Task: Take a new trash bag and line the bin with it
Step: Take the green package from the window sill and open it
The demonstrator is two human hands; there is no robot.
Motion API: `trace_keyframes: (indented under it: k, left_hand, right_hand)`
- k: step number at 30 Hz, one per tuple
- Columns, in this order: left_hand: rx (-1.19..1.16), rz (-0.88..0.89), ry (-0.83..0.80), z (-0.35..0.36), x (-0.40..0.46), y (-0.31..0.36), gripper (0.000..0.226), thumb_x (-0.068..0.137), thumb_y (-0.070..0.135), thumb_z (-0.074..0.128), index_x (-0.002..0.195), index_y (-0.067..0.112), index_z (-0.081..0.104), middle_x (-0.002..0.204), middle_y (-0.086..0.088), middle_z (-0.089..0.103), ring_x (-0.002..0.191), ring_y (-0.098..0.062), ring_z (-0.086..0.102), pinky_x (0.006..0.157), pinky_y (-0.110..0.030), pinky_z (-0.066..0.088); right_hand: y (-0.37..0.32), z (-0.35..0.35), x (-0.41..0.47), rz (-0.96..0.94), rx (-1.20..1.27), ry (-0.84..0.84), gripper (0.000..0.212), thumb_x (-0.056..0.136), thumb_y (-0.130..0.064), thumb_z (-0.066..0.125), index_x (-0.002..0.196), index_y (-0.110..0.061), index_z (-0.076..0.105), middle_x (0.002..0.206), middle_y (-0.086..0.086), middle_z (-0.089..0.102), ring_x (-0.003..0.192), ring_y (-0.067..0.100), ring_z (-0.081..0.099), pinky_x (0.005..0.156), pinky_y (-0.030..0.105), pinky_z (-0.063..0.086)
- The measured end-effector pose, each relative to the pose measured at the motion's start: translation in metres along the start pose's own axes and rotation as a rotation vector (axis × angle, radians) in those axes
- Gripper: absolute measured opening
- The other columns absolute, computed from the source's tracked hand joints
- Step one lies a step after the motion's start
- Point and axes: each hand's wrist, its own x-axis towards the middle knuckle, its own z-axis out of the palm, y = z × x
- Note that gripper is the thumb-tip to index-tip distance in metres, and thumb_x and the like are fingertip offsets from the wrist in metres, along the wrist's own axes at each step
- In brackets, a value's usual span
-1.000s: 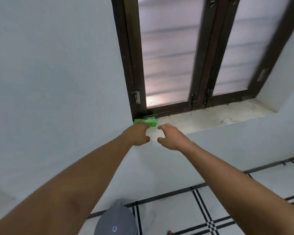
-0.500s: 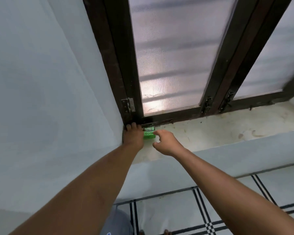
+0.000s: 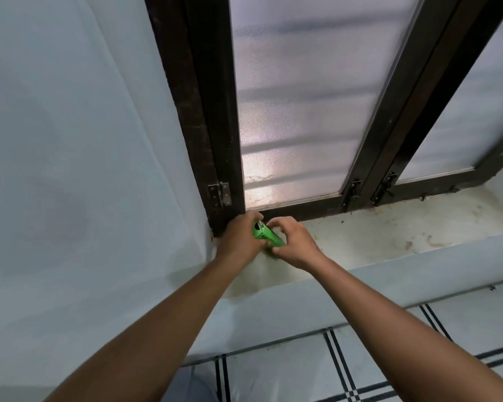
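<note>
A small bright green box of trash bags [image 3: 266, 235] is lifted and tilted at the left end of the window sill [image 3: 389, 230]. My left hand [image 3: 238, 242] grips its left side, fingers curled over the top end. My right hand [image 3: 295, 242] holds its right and lower side, fingers wrapped around it. Most of the box is hidden between the two hands. No loose bag shows. Only a grey curved bit of the bin [image 3: 196, 387] appears at the bottom edge, below my left arm.
A dark wooden window frame [image 3: 215, 126] with frosted panes rises right behind the hands. The sill is stained and dusty. A pale wall [image 3: 70, 169] fills the left. White floor tiles with black lines [image 3: 360, 367] lie below.
The box lay flat on the sill with my hands touching it; now both hands have closed on it and tipped it up. The view has moved closer to the window.
</note>
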Motion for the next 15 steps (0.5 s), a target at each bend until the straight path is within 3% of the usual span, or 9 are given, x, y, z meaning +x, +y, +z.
trace_keyframes:
  k: [4,5,9,12,15]
  left_hand:
    - [-0.229,0.049,-0.03,-0.008,-0.005,0.006,0.065,0.073,0.022,0.093,0.131,0.027,0.064,0.124,0.006,0.067,0.11,-0.012,0.062,0.083,-0.018,0.048]
    - [-0.265,0.065,-0.048,-0.009,-0.006,0.007,0.063,0.073,0.022,0.092,0.13,0.028,0.066,0.125,0.006,0.068,0.112,-0.012,0.064,0.086,-0.019,0.05]
    - [-0.426,0.106,-0.094,-0.011,-0.012,0.01,0.047,0.081,0.029,0.083,0.126,0.032,0.07,0.126,0.001,0.072,0.115,-0.018,0.069,0.099,-0.046,0.059]
    - [-0.545,0.084,-0.058,-0.015,-0.02,0.021,0.029,0.099,0.02,0.067,0.128,0.024,0.066,0.125,-0.006,0.069,0.111,-0.021,0.069,0.092,-0.047,0.062]
    - [-0.638,0.014,0.06,-0.017,-0.029,0.033,0.033,0.103,0.007,0.055,0.13,0.027,0.055,0.123,-0.005,0.062,0.099,-0.016,0.07,0.081,-0.04,0.065]
  right_hand:
    - [0.005,-0.014,-0.015,0.001,0.223,0.007,0.05,0.078,-0.027,0.08,0.114,-0.037,0.048,0.116,-0.006,0.061,0.113,0.018,0.062,0.084,0.043,0.062]
    - [0.006,-0.018,-0.02,-0.017,0.241,0.026,0.052,0.078,-0.025,0.08,0.115,-0.04,0.047,0.118,-0.005,0.061,0.115,0.018,0.062,0.084,0.043,0.063]
    - [0.007,-0.03,-0.042,-0.102,0.2,0.046,0.069,0.083,-0.011,0.075,0.131,-0.05,0.042,0.131,-0.002,0.057,0.117,0.017,0.063,0.082,0.04,0.064]
    - [0.004,-0.035,-0.056,-0.12,0.113,0.072,0.074,0.085,-0.011,0.076,0.133,-0.053,0.039,0.131,-0.006,0.054,0.11,0.016,0.065,0.074,0.041,0.065]
    - [0.002,-0.037,-0.068,-0.127,0.049,0.123,0.074,0.083,-0.017,0.081,0.131,-0.054,0.04,0.127,-0.014,0.05,0.107,0.016,0.066,0.072,0.035,0.063]
